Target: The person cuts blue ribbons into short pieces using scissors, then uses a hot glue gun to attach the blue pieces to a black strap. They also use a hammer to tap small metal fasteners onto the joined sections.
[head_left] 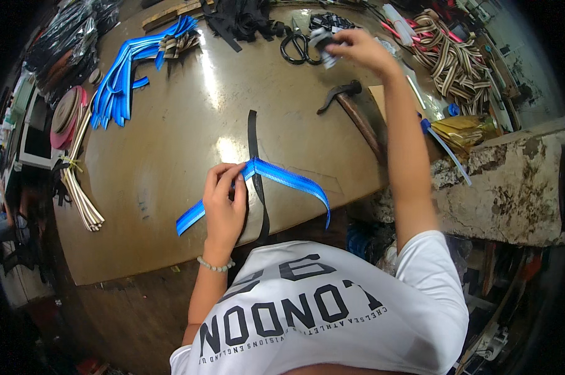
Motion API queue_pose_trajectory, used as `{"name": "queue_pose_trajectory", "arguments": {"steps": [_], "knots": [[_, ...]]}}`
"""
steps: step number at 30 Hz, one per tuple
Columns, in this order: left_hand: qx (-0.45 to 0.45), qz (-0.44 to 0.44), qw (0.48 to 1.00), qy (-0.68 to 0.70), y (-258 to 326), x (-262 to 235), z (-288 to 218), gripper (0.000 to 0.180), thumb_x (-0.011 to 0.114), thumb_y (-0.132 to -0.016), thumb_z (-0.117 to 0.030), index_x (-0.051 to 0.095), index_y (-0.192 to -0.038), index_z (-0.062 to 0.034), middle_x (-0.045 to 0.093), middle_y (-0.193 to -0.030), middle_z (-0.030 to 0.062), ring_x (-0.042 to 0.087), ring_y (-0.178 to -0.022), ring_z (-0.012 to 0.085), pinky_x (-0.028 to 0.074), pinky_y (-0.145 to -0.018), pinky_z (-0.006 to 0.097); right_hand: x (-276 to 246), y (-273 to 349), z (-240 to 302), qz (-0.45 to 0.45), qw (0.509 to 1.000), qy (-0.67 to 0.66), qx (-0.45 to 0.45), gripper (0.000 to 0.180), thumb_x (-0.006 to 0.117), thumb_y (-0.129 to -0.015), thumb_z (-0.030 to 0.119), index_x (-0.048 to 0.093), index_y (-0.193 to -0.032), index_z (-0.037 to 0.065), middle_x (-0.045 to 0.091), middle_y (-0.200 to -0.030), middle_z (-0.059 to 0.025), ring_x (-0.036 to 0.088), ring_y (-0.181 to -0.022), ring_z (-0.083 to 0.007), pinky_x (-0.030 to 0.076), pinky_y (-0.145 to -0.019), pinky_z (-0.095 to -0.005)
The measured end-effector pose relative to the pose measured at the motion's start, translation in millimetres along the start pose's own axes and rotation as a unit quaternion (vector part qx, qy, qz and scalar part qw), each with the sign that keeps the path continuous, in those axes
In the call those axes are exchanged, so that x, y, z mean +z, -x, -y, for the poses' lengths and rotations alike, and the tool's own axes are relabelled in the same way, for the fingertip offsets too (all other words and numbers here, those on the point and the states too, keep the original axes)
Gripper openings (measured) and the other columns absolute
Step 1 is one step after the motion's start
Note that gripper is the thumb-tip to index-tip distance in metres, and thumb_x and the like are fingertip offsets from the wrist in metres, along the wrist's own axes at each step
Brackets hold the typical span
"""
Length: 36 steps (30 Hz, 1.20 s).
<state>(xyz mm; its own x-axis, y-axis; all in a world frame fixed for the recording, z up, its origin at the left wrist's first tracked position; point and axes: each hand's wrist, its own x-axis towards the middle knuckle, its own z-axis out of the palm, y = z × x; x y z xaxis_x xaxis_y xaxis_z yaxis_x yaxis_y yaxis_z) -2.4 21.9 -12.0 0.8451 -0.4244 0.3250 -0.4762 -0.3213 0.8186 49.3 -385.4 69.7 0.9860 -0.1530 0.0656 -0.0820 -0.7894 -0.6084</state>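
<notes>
Left hand (226,197) had a blue strap (292,176) pinched, one end poking past the table (151,206) edge. Right hand (356,51) gripped some blurry grey thing (323,41) near the scissors (296,35), wide tabletop between hands.

"What kind of place is seen?"
"A workshop: a hammer (358,120) and scissors (297,35) are laid out on a broad table (151,162)."
"Is that backed up elsewhere?"
"Yes: blue straps (117,81) are bunched there, and striped straps (460,72) are heaped at the right."
</notes>
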Motion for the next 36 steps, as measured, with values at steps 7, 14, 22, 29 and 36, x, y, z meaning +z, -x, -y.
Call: {"name": "queue_pose_trajectory", "arguments": {"steps": [7, 14, 22, 29, 36], "knots": [[-0.011, -0.061, 0.997, 0.047, -0.6, -12.1, -2.2, 0.017, 0.060, -0.089, 0.001, 0.069, -0.103, 0.0005, 0.060, -0.107, 0.0141, 0.061, -0.095, 0.0245, 0.050, -0.083, 0.032, 89.2, 1.6, 53.3, 0.093, 0.995, -0.038, -0.009, 0.029, 0.072, -0.083, 0.023, 0.071, -0.102, 0.000, 0.072, -0.088, -0.0134, 0.066, -0.081, -0.0227, 0.050, -0.077, -0.0340], [0.020, -0.081, 0.996, 0.026, 2.4, -8.8, 0.8, 0.016, 0.061, -0.087, 0.003, 0.070, -0.100, -0.0004, 0.060, -0.106, 0.0133, 0.061, -0.096, 0.0253, 0.049, -0.084, 0.033, 93.9, 9.8, 36.5, -0.008, 0.998, 0.059, 0.010, 0.027, 0.069, -0.086, 0.019, 0.070, -0.108, 0.003, 0.072, -0.098, -0.0133, 0.069, -0.085, -0.0244, 0.053, -0.079, -0.0348], [0.055, -0.085, 0.995, 0.027, 3.7, -9.2, 0.0, 0.017, 0.062, -0.084, 0.006, 0.070, -0.097, -0.0012, 0.060, -0.102, 0.0120, 0.060, -0.094, 0.0258, 0.049, -0.082, 0.034, 47.0, -9.2, -20.5, -0.308, 0.946, 0.062, 0.081, 0.019, 0.064, -0.086, 0.022, 0.074, -0.093, 0.007, 0.071, -0.089, -0.0171, 0.069, -0.084, -0.0331, 0.053, -0.076, -0.0416], [0.062, -0.070, 0.996, 0.010, 4.9, -8.3, 0.3, 0.018, 0.062, -0.083, 0.007, 0.070, -0.096, -0.0018, 0.060, -0.102, 0.0116, 0.059, -0.093, 0.0260, 0.048, -0.082, 0.034, 12.7, -49.7, -110.6, -0.221, 0.923, 0.292, 0.118, 0.029, 0.063, -0.090, 0.027, 0.071, -0.116, 0.018, 0.064, -0.122, -0.0098, 0.052, -0.118, -0.0369, 0.043, -0.097, -0.0477], [0.027, -0.127, 0.987, 0.091, 4.0, -12.5, -4.8, 0.020, 0.060, -0.090, 0.000, 0.068, -0.109, -0.0026, 0.059, -0.107, 0.0110, 0.058, -0.097, 0.0202, 0.047, -0.083, 0.031, 12.4, -29.2, -19.4, -0.356, 0.929, 0.095, 0.007, 0.030, 0.063, -0.093, 0.030, 0.069, -0.115, 0.011, 0.068, -0.105, -0.0080, 0.063, -0.090, -0.0267, 0.050, -0.080, -0.0370]]}}
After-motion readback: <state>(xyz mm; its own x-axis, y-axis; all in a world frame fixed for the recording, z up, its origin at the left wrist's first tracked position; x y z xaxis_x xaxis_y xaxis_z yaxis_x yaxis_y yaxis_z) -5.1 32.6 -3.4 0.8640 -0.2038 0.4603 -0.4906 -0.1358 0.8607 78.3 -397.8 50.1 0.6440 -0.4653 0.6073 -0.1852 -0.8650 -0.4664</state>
